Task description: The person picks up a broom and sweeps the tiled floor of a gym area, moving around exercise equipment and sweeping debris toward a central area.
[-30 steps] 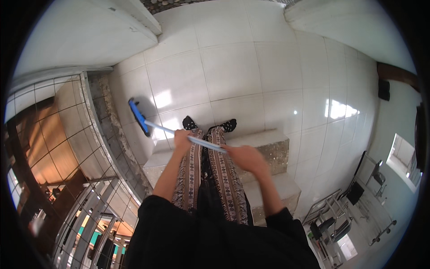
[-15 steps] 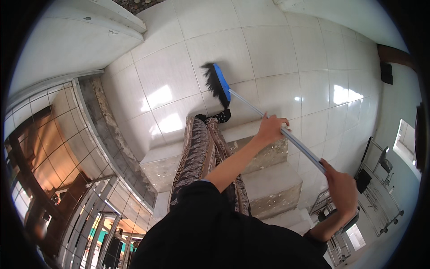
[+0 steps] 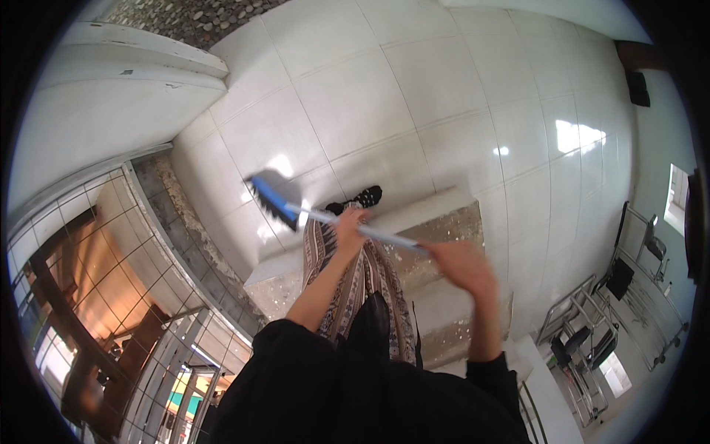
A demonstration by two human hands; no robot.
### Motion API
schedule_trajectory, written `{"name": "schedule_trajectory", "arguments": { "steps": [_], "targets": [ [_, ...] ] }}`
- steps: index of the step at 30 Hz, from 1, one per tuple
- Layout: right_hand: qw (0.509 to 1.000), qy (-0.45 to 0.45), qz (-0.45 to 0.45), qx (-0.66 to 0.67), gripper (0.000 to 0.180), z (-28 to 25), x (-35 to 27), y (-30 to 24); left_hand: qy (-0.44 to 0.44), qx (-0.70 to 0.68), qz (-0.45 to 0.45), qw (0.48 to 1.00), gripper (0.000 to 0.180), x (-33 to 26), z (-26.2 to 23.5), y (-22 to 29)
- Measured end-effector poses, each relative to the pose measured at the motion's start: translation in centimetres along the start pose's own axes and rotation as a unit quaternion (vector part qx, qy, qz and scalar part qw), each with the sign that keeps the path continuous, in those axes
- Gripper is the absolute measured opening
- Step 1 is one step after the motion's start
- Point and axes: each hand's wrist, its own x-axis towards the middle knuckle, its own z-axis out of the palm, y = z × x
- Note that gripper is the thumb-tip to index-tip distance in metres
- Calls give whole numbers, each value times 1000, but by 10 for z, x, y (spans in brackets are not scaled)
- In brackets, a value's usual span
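A broom (image 3: 270, 196) with a blue head, black bristles and a grey handle is in both my hands. Its head is to the left, beside my feet; I cannot tell whether the bristles touch the tiled floor. My left hand (image 3: 350, 229) is closed round the lower handle, just above the head and in front of my patterned trousers. Farther right, my right hand (image 3: 462, 265) grips the upper end of the handle, slightly smeared by motion. My foot in a dotted black sock (image 3: 367, 196) stands on the white tiles, close to the broom.
Worn steps (image 3: 436, 270) lie under and beside my legs. At the left are a wire-grid panel (image 3: 81, 244) and a white wall (image 3: 148, 89). Pebbled ground (image 3: 192, 22) shows at the far left. Metal-framed chairs or walkers (image 3: 584, 333) stand on the right.
The broom head has swung left and nearer, past my feet. Both hands have moved left with the handle, which now lies flatter across me. My view has shifted slightly.
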Motion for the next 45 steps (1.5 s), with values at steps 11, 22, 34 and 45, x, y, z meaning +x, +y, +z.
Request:
{"name": "schedule_trajectory", "arguments": {
  "steps": [11, 22, 34, 45],
  "targets": [
    [925, 68, 307, -211, 29, -119, -145, -9, -242, -101, 217, 940, 22, 83, 92, 234],
    [988, 40, 3, 149, 34, -62, 71, -45, -8, 231, 123, 965, 40, 152, -141, 31],
    [939, 82, 330, 59, 32, -145, -52, -42, -165, -79, 183, 966, 41, 158, 53, 150],
    [933, 76, 219, 277, 33, -191, -3, -51, -83, -58, 245, 964, 55, 226, -122, 160]
  ]
}}
